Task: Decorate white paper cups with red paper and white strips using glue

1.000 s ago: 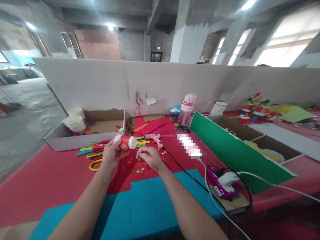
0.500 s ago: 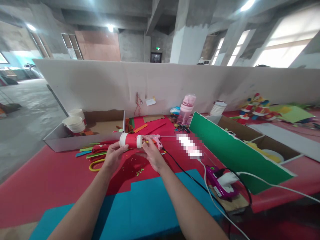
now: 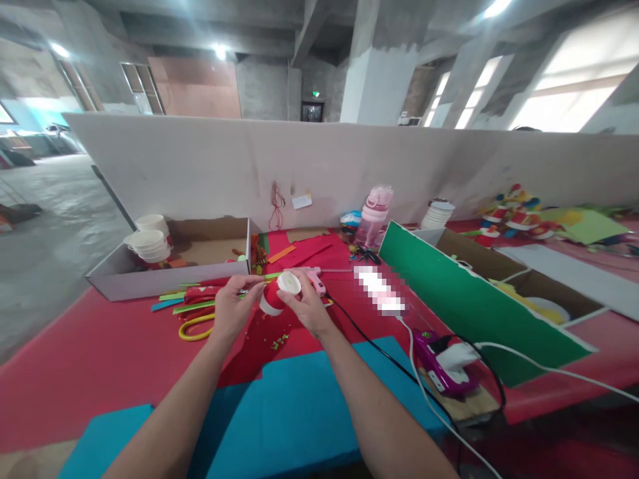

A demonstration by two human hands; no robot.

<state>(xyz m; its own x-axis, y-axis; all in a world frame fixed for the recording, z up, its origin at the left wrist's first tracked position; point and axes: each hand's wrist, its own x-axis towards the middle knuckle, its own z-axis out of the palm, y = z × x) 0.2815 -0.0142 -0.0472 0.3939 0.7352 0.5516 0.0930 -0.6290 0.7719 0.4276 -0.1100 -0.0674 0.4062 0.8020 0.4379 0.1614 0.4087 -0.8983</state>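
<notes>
Blue sheet: this (image 3: 279,406) lies along the near edge of the red desk (image 3: 74,372), under your forearms
Purple power strip: to the right of that sheet (image 3: 452,379), by the near edge, with a white plug in it
Right hand: yours (image 3: 308,309) is partly closed around the cup, thumb over its pale end, the other fingers largely hidden behind
Left hand: your fingers (image 3: 233,307) are drawn together in a pinch at the cup's left side; you cannot tell from here whether they grip it or hold something thin
Red-and-white cup: you have it (image 3: 272,297) above the middle of the desk, in from the near edge, tilted, one pale end turned up toward you
What changed: half a second ago it lay level between your hands; now it is tipped, and your left hand has gone from cradling to pinching
What that means: your right hand seems to carry the cup now, leaving the left free for finer handling
Scissors: the yellow handle (image 3: 196,329) lies left of your hands
Glue gun: pink (image 3: 317,282), just beyond your right hand, partly covered
White box: toward the far left corner (image 3: 150,283), stacked cups (image 3: 150,247) inside
</notes>
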